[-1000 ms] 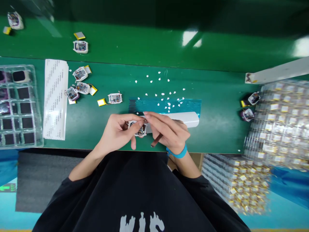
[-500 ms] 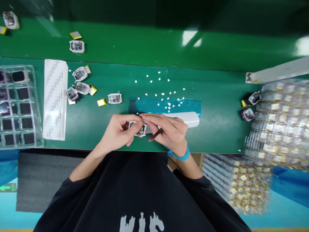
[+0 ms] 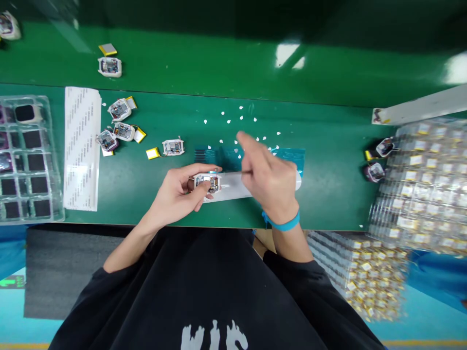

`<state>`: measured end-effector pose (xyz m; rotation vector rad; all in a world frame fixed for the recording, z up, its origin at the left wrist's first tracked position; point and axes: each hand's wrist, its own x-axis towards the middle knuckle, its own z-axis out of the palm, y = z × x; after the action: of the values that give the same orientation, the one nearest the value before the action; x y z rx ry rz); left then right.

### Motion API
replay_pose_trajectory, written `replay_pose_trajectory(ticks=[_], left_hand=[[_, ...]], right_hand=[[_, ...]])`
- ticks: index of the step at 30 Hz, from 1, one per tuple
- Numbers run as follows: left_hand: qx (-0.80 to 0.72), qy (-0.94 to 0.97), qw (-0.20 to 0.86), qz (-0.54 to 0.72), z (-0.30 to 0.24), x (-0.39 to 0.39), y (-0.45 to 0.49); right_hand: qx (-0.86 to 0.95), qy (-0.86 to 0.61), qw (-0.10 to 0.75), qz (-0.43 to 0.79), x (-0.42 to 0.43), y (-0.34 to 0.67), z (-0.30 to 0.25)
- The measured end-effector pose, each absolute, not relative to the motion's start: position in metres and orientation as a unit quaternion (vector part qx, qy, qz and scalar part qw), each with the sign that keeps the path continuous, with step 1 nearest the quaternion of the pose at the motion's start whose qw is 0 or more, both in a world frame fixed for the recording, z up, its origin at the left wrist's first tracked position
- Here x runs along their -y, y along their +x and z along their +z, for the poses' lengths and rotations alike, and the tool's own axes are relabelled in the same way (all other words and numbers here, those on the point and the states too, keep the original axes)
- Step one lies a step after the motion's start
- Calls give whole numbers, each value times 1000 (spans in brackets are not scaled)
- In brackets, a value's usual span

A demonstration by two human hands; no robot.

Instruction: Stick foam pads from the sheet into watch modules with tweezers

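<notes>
My left hand (image 3: 174, 195) is closed around a small white device (image 3: 206, 183) with its inside showing, held just above the green table (image 3: 328, 194) near the front edge. My right hand (image 3: 270, 179), with a blue wristband, is raised to the right of it and smeared by motion. Its forefinger points at the blue film sheet (image 3: 292, 156). A thin stick-like tool (image 3: 246, 171) pokes out of its fingers to the left. A white strip (image 3: 233, 188) lies under both hands. Several small white scraps (image 3: 228, 121) are scattered on and beyond the blue film.
A clear compartment tray (image 3: 25, 160) sits at far left beside a white liner sheet (image 3: 82, 146). Several open devices with yellow batteries (image 3: 122, 131) lie left of centre; one (image 3: 173, 147) is closest. Stacked trays of small parts (image 3: 419, 184) fill the right, with two purple devices (image 3: 375, 165) beside them.
My right hand has left the device and swung up and to the right over the blue film. My left hand still holds the device, turned slightly.
</notes>
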<state>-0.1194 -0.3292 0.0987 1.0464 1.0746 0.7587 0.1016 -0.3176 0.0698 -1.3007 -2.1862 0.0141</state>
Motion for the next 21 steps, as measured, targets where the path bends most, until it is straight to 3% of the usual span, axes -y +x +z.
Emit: replay_pose_trajectory(ticks=[7,21], left_hand=[[-474,441,677,350,96,329,-121],[-480,445,673,344,97,334,-118]], right_hand=[[886,-367,279,56,319,107,85],[879,-364,307,17,330,103,79]])
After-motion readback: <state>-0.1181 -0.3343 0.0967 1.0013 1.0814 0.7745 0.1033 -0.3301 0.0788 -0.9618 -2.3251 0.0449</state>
